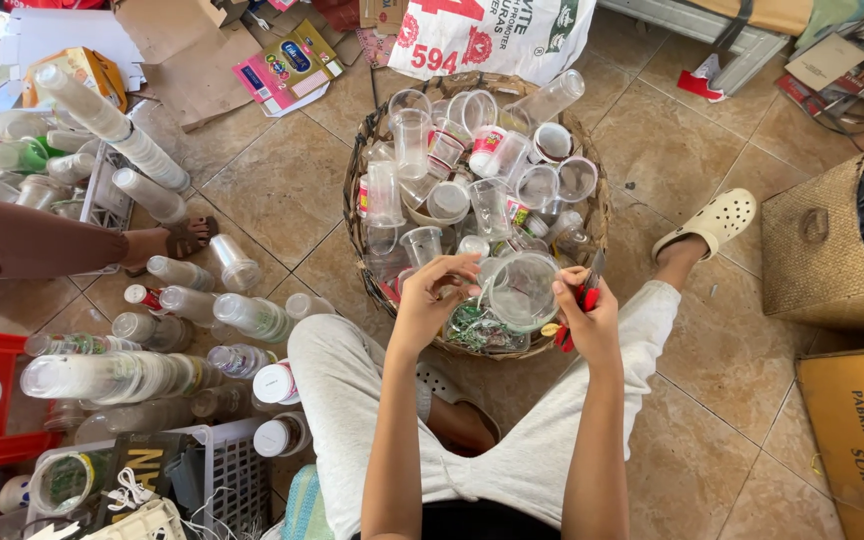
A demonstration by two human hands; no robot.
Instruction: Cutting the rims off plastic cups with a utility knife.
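My left hand [434,297] and my right hand [586,316] hold a clear plastic cup [523,291] between them, its mouth facing me, over the near rim of a round woven basket [592,190]. The left fingers pinch the cup's left rim. My right hand also grips a small red-handled cutter [584,296], blade pointing up, right beside the cup. The basket is heaped with several clear plastic cups [472,160]. Torn lid scraps lie in the basket just below my hands.
Stacks of nested clear cups [122,375] and plastic bottles lie on the tiled floor at left. Another person's leg and sandalled foot [177,240] reach in from the left. A white crate [222,475] sits near left, a woven box [817,250] and cardboard box [862,430] at right.
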